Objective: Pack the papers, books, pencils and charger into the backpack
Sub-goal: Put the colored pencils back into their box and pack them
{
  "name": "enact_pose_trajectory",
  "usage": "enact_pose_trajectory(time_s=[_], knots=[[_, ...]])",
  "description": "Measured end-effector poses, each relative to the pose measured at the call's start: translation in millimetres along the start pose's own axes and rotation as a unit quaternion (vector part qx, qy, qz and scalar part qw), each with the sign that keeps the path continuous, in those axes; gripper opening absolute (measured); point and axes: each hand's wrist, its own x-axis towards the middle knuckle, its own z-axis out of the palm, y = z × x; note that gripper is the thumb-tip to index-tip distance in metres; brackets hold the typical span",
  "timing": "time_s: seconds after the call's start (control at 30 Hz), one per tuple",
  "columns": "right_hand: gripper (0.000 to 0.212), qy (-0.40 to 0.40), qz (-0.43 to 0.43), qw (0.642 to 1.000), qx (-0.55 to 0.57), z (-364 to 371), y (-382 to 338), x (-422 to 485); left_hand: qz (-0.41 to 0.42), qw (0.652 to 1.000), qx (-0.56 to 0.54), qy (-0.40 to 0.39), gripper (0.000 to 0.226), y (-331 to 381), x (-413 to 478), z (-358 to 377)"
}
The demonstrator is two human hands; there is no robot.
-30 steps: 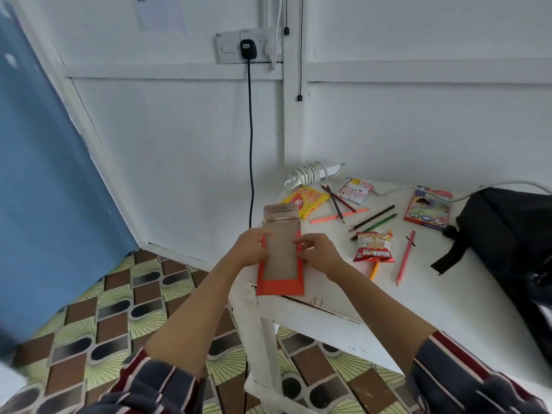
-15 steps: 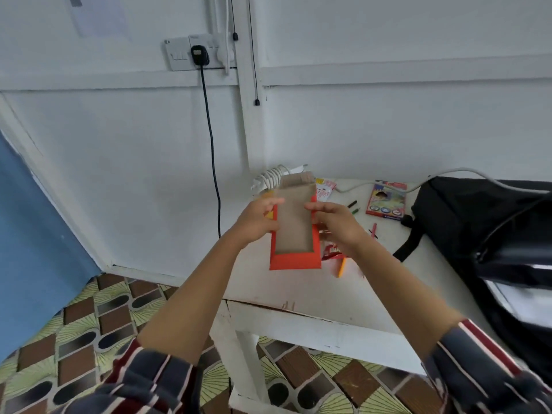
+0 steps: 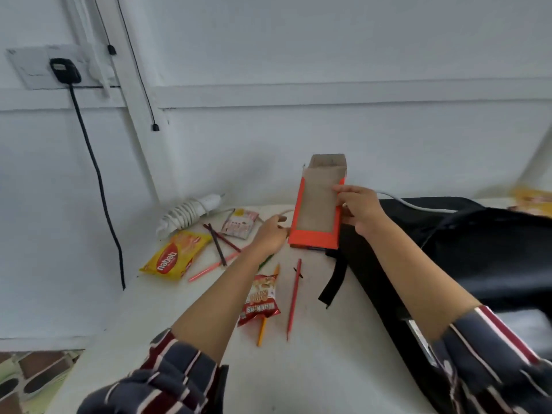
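- Grips the pencil box (image 3: 319,210) with the right hand (image 3: 360,209), thumb on the brown face and the other fingers behind it; box upright, flap open, just over the near edge of the black backpack (image 3: 478,249).
- Reaches with the left hand (image 3: 268,236) beside the lower left corner of the box; fingers loosely stretched, holding nothing as far as visible; cannot tell whether touching the box.
- Seems early in the task: nothing visible inside the backpack, interior hidden.
- Left to gather from the white table (image 3: 298,369): red pencil (image 3: 294,297), orange pencil (image 3: 261,333) partly under a red snack packet (image 3: 260,297), dark pencils (image 3: 216,245), pink pencil (image 3: 206,268).
- Left also to pack: white coiled charger (image 3: 188,212) by the wall, well apart from the backpack.
- No papers or books to make out here.
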Motion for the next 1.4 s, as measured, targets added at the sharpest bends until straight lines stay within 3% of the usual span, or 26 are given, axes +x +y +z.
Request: enact_pose_trajectory(time_s=[0.23,0.53,0.73,0.83,0.93,1.13,1.4], knots=[[0.039,0.05,0.026,0.998,0.003,-12,1,38,0.033,0.984,0.177,-0.009,0.039,-3,43,38],[0.041,0.052,0.055,0.997,0.029,-21,5,56,-0.001,0.964,0.267,-0.012,0.04,2,66,57],[0.04,0.051,0.067,0.995,0.045,-24,9,59,-0.041,0.975,0.219,-0.014,0.042,7,70,57],[0.039,0.051,0.069,0.995,0.045,-25,11,60,-0.081,0.986,0.145,-0.01,0.041,6,73,54],[0.038,0.049,0.071,0.995,0.045,-26,11,61,-0.066,0.994,0.083,0.004,0.043,7,77,51],[0.039,0.051,0.071,0.995,0.043,-27,10,59,-0.078,0.993,-0.07,-0.048,0.066,17,60,28],[0.041,0.05,0.071,0.995,0.047,-25,5,48,-0.07,0.991,-0.051,-0.104,0.061,13,23,-4]])
